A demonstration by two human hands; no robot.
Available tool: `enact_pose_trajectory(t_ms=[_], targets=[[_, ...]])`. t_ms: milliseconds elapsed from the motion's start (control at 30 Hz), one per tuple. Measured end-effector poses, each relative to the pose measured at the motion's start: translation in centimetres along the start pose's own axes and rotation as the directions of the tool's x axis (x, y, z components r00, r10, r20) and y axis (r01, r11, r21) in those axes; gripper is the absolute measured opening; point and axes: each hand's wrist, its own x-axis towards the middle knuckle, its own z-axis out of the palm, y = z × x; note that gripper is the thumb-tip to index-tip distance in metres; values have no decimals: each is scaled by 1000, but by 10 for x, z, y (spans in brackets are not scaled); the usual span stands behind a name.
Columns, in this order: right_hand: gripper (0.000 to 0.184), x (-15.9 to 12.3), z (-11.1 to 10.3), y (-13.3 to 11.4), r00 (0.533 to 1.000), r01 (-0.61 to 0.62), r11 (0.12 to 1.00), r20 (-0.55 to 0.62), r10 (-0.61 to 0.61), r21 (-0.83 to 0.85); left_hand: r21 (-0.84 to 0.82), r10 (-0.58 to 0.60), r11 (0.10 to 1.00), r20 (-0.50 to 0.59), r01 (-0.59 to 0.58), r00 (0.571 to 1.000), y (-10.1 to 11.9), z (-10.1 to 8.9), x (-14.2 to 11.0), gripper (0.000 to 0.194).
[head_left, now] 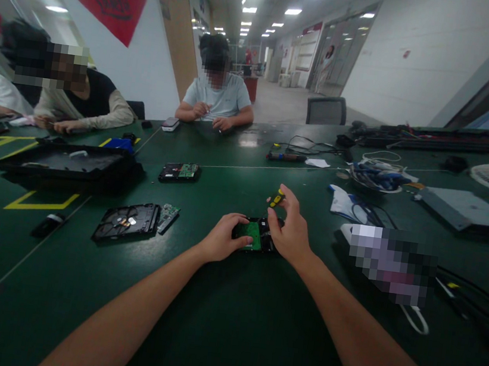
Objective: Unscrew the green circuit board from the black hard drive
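A black hard drive [259, 237] with a green circuit board facing up lies on the dark green table in front of me. My left hand [223, 241] grips its left side, fingers curled over the board. My right hand [289, 228] is closed round a small screwdriver with a yellow and black handle [275, 198], held upright with its tip down on the drive's right part.
An opened hard drive [127, 222] with a loose board lies to the left, another drive [179, 171] further back. A black tray [69, 161] stands at the left. Cables and a white cloth [350, 204] lie at the right. People sit at the far left and across the table.
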Motion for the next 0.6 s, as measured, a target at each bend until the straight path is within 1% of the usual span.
enact_pose_trajectory(t_ms=[200, 500, 600], targets=[[57, 2, 0, 1, 999, 42, 998, -21, -43, -38, 7, 2, 1000, 6, -2, 1000, -2, 1, 1, 43], [59, 0, 1, 0, 999, 50, 998, -3, -50, -24, 9, 4, 1000, 2, -4, 1000, 2, 0, 0, 41], [59, 0, 2, 1, 997, 77, 996, 2, -77, -39, 11, 6, 1000, 0, -6, 1000, 1, 0, 0, 42]])
